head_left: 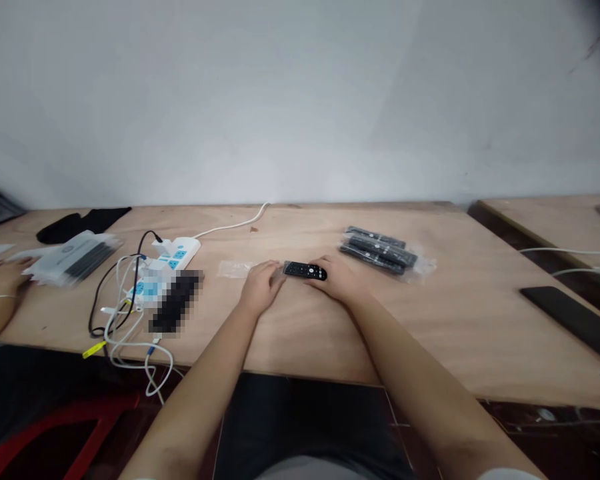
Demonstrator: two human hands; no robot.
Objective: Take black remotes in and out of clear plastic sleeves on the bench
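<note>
A black remote control (304,270) with rows of small buttons lies crosswise between my hands, low over the wooden table. My right hand (334,279) is closed around its right end, thumb on the near side and fingers on the far side. At its left end, my left hand (261,288) has its fingers curled on what looks like a see-through plastic bag (281,269) around the remote's tip. Another flat plastic bag (234,269) lies just left of that hand. To the right rest several bagged black remotes (380,250) in a pile.
Left stands a white power strip (185,250) with tangled cables (117,327) hanging over the front edge, beside a blurred-out dark object (176,301). A co-worker's hand (7,277) touches a stack of plastic bags (75,259). A black flat object (573,320) lies at right.
</note>
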